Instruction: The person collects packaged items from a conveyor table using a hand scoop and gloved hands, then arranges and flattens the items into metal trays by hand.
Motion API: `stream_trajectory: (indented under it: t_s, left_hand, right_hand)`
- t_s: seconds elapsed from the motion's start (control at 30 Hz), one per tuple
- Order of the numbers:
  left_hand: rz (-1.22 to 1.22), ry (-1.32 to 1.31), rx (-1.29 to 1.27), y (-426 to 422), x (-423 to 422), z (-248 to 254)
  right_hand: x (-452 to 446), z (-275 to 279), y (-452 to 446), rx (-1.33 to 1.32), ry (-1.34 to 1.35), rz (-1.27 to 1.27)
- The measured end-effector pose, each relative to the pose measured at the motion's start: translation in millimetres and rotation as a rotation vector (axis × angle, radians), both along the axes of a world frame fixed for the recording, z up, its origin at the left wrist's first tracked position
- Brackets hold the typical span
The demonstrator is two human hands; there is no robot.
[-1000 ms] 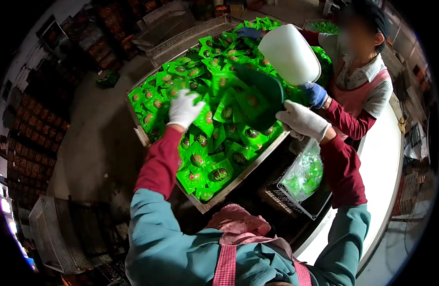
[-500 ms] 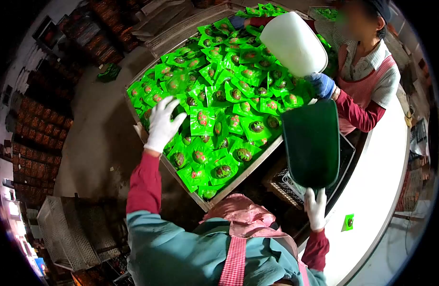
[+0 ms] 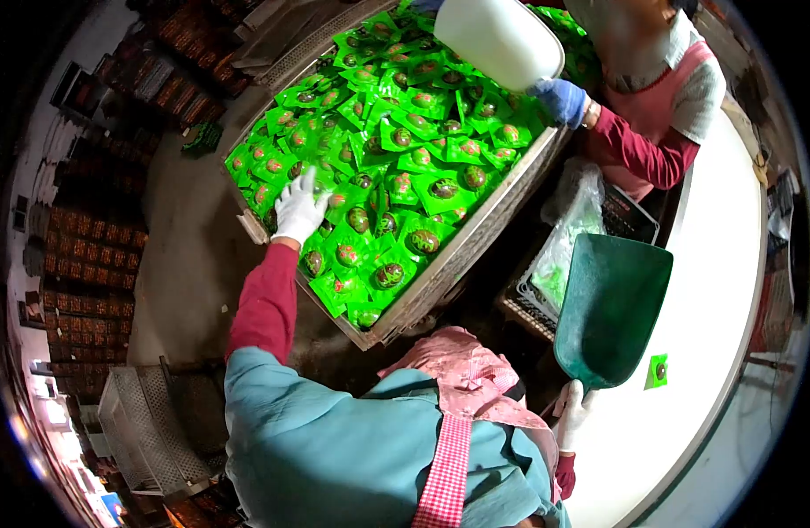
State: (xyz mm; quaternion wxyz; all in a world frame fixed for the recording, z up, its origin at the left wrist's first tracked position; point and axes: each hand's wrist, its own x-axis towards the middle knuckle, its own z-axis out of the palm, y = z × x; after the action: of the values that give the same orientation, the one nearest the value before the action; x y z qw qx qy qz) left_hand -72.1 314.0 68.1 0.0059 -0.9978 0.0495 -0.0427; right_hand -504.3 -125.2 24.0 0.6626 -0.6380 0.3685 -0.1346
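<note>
My left hand [image 3: 301, 209], in a white glove, reaches over the near left part of a large bin [image 3: 462, 273]. Its fingers are apart and stretched over the shiny green packets [image 3: 444, 188], each with a dark, roundish item inside; the fingertips seem to touch the packets. Low on the right, my right hand [image 3: 575, 415], also gloved in white, is closed around the handle of a dark green scoop [image 3: 609, 304]. The scoop's pan points away from me, with nothing visible in it, between the bin and the white table.
Across the bin, a co-worker's blue-gloved hand [image 3: 561, 101] holds a white scoop [image 3: 497, 40] over the packets. A black crate [image 3: 528, 308] with a clear plastic bag [image 3: 574, 211] stands beside the bin. One green packet [image 3: 658, 371] lies on the white table [image 3: 695, 299].
The green scoop has moved away from the bin's edge, towards the white table, and turned, its inside now showing more. My left hand has come down closer to the packets.
</note>
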Motion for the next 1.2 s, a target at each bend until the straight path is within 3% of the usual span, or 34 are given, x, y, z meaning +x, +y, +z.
stream_trajectory:
  t_s: [0.1, 0.2, 0.27, 0.33, 0.4, 0.47, 0.5, 0.6, 0.67, 0.73, 0.87, 0.93, 0.97, 1.07, 1.13, 1.2]
  left_hand:
    - [0.088, 0.101, 0.013, -1, 29, -11]
    - [0.083, 0.322, 0.094, -21, 32, 20]
    - [0.137, 0.214, 0.280, -38, 18, 56]
    - [0.025, 0.004, 0.008, -43, 12, 51]
    - [-0.314, 0.236, -0.051, -54, 15, 23]
    - [-0.314, -0.027, 0.064, -69, -22, -19]
    - [-0.310, -0.033, 0.065, -64, -21, -14]
    - [-0.376, 0.319, -0.066, -54, -15, 24]
    - [-0.326, 0.178, 0.034, -61, 3, 49]
    - [-0.454, -0.072, -0.015, -75, 23, 67]
    - [-0.746, -0.133, 0.177, -117, 77, 44]
    - [-0.857, -0.077, -0.030, -129, 107, 27]
    - [-0.769, -0.100, -0.050, -135, 110, 26]
    - [-0.755, -0.207, -0.449, -157, 105, 36]
    - [-0.901, -0.236, -0.573, -178, 86, 37]
    - [-1.055, -0.357, -0.389, -197, 71, 33]
  right_hand:
    - [4, 10, 13, 0.089, -0.008, -0.077]
    - [16, 23, 16, 0.094, -0.026, -0.069]
    - [18, 24, 15, 0.088, -0.013, -0.073]
    - [14, 14, 8, 0.087, 0.025, -0.086]
    - [22, 14, 5, 0.042, 0.023, -0.042]
    - [33, 14, 5, 0.042, 0.058, -0.003]
    - [40, 12, 7, 0.084, 0.008, 0.002]
    - [61, 24, 17, 0.111, -0.065, 0.049]
    - [69, 25, 23, 0.101, -0.075, 0.042]
    - [74, 25, 28, 0.111, -0.071, 0.055]
    - [90, 30, 35, 0.104, -0.085, 0.079]
    - [91, 34, 37, 0.089, -0.066, 0.089]
    - [89, 37, 39, 0.077, -0.065, 0.077]
    - [82, 39, 43, 0.049, -0.045, 0.023]
    - [78, 39, 46, 0.025, -0.021, -0.008]
    - [76, 39, 49, 0.040, -0.029, -0.043]
